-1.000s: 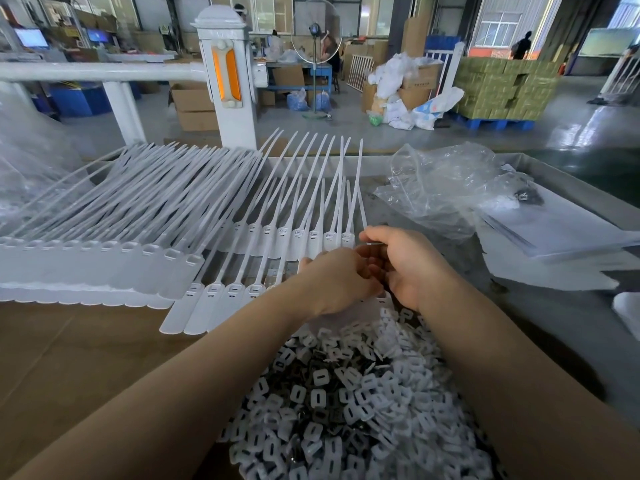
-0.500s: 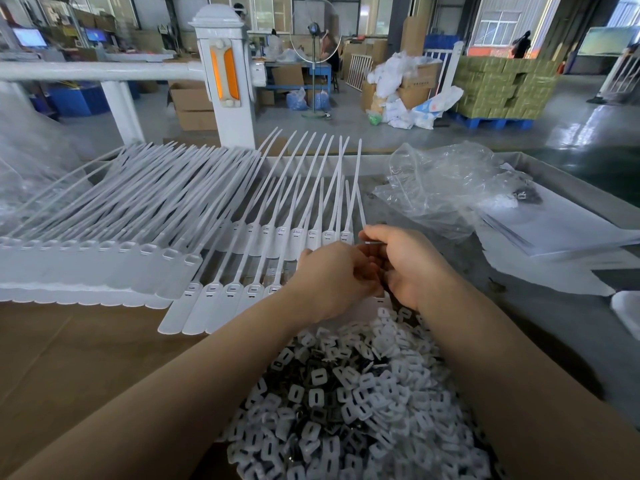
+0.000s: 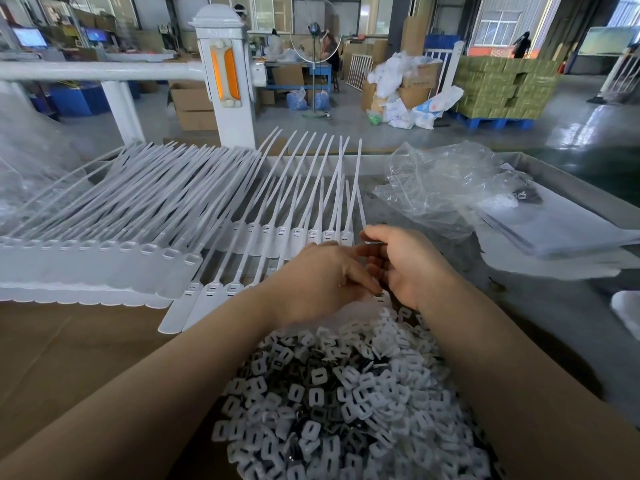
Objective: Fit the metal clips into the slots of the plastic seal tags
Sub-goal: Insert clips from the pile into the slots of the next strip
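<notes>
White seal tag (image 3: 379, 296) stays pinched between left hand (image 3: 320, 282) and right hand (image 3: 403, 263).

Factory packing floor: stacked cartons (image 3: 498, 88) on pallets, railing (image 3: 97, 71), standing fan (image 3: 314, 32).

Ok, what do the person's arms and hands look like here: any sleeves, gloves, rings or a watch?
Both forearms are bare as far as the frame shows: no sleeves in view. The left hand and right hand wear no gloves. No watch or wristband shows. Rings cannot be ruled out, since the fingers are partly hidden.

Hands (image 3: 367, 271) hide held piece between them; clip pile (image 3: 346, 403) cut off at bottom edge
</notes>
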The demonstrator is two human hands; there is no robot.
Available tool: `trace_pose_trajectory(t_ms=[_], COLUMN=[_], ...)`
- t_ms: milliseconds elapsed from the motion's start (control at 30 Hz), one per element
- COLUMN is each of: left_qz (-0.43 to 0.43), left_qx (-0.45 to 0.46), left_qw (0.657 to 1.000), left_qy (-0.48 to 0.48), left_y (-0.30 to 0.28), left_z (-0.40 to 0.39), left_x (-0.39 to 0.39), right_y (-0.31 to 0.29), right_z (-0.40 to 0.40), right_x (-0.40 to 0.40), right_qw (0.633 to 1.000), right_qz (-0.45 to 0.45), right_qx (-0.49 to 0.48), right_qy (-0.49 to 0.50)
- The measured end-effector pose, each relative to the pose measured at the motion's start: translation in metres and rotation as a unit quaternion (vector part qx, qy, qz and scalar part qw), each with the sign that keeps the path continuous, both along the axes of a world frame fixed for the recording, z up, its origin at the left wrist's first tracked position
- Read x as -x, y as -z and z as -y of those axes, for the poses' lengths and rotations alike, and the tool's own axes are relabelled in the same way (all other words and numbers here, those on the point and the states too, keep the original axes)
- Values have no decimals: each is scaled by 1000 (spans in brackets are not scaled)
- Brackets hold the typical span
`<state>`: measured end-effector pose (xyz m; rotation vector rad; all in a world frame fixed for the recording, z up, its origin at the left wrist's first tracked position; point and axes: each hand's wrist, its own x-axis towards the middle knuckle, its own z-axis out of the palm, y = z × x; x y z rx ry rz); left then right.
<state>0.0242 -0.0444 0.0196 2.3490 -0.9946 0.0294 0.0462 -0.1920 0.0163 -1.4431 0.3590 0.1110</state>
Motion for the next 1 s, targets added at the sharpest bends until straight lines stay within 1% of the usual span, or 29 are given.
trace_pose_trajectory(t_ms=[67,133,233,333,467,567,733,867,1000], left_qz=[-52,-81,-55,-65,-85,-132,-171,-163,-154], left_qx=[44,43,-8,-6,6,37,115,92,37], left_qw=[997,994,997,997,996,990,969,966,968], left_qy=[28,53,56,43,11,-19,-139,-176,-196], left_y=[-1,-2,-1,-1,1,-1,0,6,6], left_z=[3,6,10,9,6,5,1,5,10], left_x=[5,10,10,8,7,4,-7,-9,-9], right_y=[0,-1,-3,-3,-3,-2,-1,-1,-2], right_z=[1,2,1,1,1,2,2,1,0], right_x=[0,1,2,1,1,1,0,-1,2], right_qw=[1000,1000,1000,1000,1000,1000,1000,1000,1000], right_qz=[-2,-8,-10,-6,2,4,9,7,3], right_qx=[-6,-14,-24,-23,-7,-4,-9,-6,-4], right_qy=[1,-1,-3,2,-2,-3,-5,-2,2])
